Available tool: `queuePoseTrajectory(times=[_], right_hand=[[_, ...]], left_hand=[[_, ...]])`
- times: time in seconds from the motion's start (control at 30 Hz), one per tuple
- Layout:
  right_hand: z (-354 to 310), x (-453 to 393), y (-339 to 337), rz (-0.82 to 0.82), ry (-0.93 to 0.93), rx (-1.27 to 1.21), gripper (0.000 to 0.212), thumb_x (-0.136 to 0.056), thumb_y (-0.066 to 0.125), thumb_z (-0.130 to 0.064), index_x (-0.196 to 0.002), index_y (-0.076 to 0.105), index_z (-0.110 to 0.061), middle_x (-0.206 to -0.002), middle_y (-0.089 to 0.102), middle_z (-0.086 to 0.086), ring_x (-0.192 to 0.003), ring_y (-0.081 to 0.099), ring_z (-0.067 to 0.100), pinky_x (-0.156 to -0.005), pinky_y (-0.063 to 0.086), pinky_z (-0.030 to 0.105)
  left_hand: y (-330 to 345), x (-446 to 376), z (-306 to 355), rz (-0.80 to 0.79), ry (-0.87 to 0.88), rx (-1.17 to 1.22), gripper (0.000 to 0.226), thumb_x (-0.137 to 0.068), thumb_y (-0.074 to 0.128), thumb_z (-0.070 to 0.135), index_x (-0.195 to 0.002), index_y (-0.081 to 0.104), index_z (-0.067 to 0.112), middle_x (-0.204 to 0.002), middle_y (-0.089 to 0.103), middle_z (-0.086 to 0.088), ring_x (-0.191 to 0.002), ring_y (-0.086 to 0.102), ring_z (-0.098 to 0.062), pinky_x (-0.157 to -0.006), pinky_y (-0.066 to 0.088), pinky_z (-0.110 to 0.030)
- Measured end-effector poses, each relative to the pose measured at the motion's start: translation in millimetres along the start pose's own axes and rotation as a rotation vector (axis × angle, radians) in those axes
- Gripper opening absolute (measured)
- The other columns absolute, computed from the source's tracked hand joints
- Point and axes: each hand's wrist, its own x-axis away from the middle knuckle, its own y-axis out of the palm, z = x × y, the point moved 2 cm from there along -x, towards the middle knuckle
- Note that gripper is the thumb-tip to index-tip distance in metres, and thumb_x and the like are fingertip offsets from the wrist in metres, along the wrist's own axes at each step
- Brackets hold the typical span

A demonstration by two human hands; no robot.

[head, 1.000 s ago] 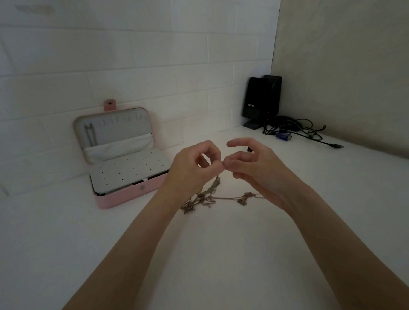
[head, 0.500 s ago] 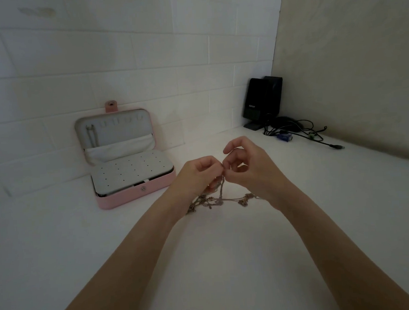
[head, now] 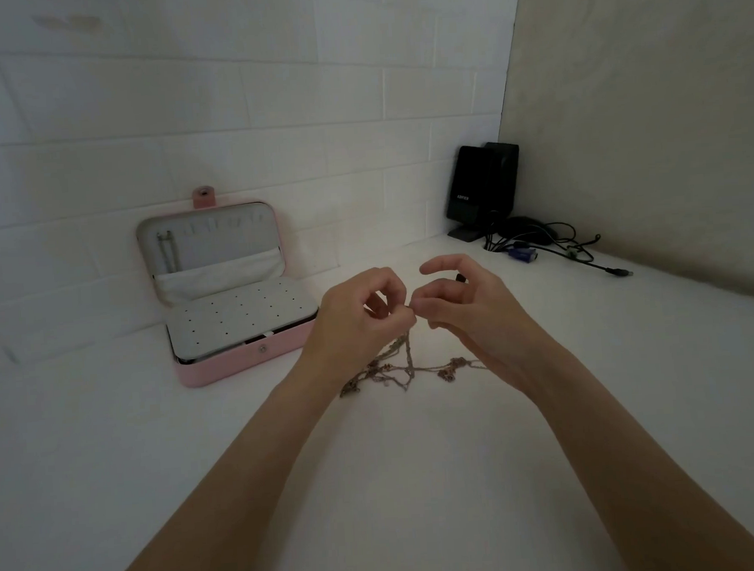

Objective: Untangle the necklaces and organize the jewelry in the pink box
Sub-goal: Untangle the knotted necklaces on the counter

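Note:
A tangle of thin beaded necklaces (head: pixel 409 367) lies on the white table, with one strand lifted up between my hands. My left hand (head: pixel 359 317) pinches the top of that raised strand with thumb and fingertips. My right hand (head: pixel 460 306) is just to its right, fingers curled, thumb and finger pinching the same strand close to the left fingertips. The pink box (head: pixel 234 360) stands open at the left against the wall, lid upright. Its grey insert has rows of small holes, and one chain (head: pixel 166 249) hangs inside the lid.
A black speaker (head: pixel 482 190) stands in the far right corner with a bundle of dark cables (head: pixel 554 248) trailing along the table. A white brick wall runs behind, and a beige panel closes the right side.
Both hands dipped towards the table half a second ago and have risen slightly again, staying pinched together on the lifted strand. My right fingers have spread a little.

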Motion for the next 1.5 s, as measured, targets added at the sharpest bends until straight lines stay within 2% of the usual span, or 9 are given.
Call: queuePoseTrajectory(times=[0.2,0.43,0.53,0.77,0.97,1.13,1.3,1.37,1.5], right_hand=[[-1,1,1,0.021,-0.029,0.096,0.032,-0.080,0.068,-0.003,-0.108,0.055,-0.015,-0.078,0.071,-0.001,-0.065,0.057,0.006,-0.065,0.044,0.019],[-7,1,2,0.013,-0.120,0.309,0.037,-0.078,0.068,0.000,-0.108,0.051,-0.014,-0.075,0.069,-0.003,-0.065,0.056,0.003,-0.067,0.046,0.018],[-8,0,3,0.017,-0.128,0.350,0.040,-0.077,0.067,0.003,-0.107,0.051,-0.019,-0.075,0.067,-0.003,-0.063,0.055,0.002,-0.068,0.046,0.019],[-4,1,2,-0.022,-0.009,0.241,0.035,-0.079,0.064,0.004,-0.103,0.053,-0.019,-0.075,0.067,-0.002,-0.070,0.055,0.010,-0.068,0.044,0.023],[3,-1,5,0.006,0.210,-0.189,0.031,-0.081,0.057,0.011,-0.103,0.049,-0.008,-0.075,0.061,0.008,-0.074,0.052,0.017,-0.077,0.042,0.030],[3,-1,6,0.051,0.193,-0.338,0.033,-0.081,0.057,0.012,-0.104,0.046,-0.008,-0.075,0.060,0.009,-0.073,0.052,0.017,-0.073,0.042,0.028],[2,0,8,0.090,0.152,-0.350,0.034,-0.081,0.056,0.013,-0.105,0.044,-0.007,-0.073,0.063,0.008,-0.073,0.054,0.017,-0.076,0.042,0.030],[3,0,8,0.111,0.155,-0.369,0.034,-0.081,0.055,0.014,-0.105,0.043,-0.007,-0.077,0.060,0.011,-0.078,0.051,0.020,-0.080,0.041,0.032],[2,1,8,0.119,0.169,-0.242,0.034,-0.083,0.056,0.010,-0.111,0.043,-0.004,-0.079,0.058,0.011,-0.069,0.055,0.015,-0.073,0.047,0.027]], left_hand=[[-1,-2,0,-0.037,-0.029,0.042,0.014,-0.074,0.062,0.012,-0.065,0.053,0.018,-0.056,0.054,0.021,-0.048,0.046,0.001,-0.052,0.034,-0.007],[0,-3,-2,-0.116,-0.071,0.016,0.022,-0.077,0.062,0.007,-0.064,0.052,0.021,-0.053,0.053,0.024,-0.048,0.048,0.003,-0.050,0.035,-0.006],[2,-2,-2,-0.109,-0.029,-0.010,0.015,-0.071,0.062,0.019,-0.062,0.051,0.025,-0.060,0.055,0.021,-0.053,0.050,0.001,-0.054,0.039,-0.009],[4,-2,-2,-0.077,0.114,-0.139,0.008,-0.066,0.059,0.020,-0.065,0.051,0.018,-0.062,0.048,0.012,-0.060,0.049,-0.004,-0.057,0.038,-0.015],[5,0,2,-0.050,0.198,-0.156,0.008,-0.067,0.051,0.030,-0.065,0.047,0.023,-0.063,0.046,0.012,-0.058,0.048,-0.010,-0.052,0.037,-0.016],[9,-1,1,-0.028,-0.118,0.110,0.023,-0.079,0.060,0.008,-0.062,0.050,0.020,-0.048,0.049,0.014,-0.045,0.044,-0.003,-0.047,0.032,-0.009],[14,0,2,-0.030,-0.313,0.324,0.022,-0.083,0.056,0.008,-0.063,0.053,0.015,-0.050,0.046,0.006,-0.052,0.042,-0.015,-0.053,0.037,-0.024],[14,1,4,-0.020,-0.273,0.265,0.022,-0.081,0.057,0.007,-0.062,0.052,0.016,-0.050,0.047,0.009,-0.048,0.041,-0.010,-0.049,0.035,-0.017],[16,6,6,0.047,0.032,-0.080,0.016,-0.071,0.061,0.015,-0.063,0.048,0.017,-0.061,0.049,0.008,-0.056,0.048,-0.006,-0.053,0.037,-0.012]])
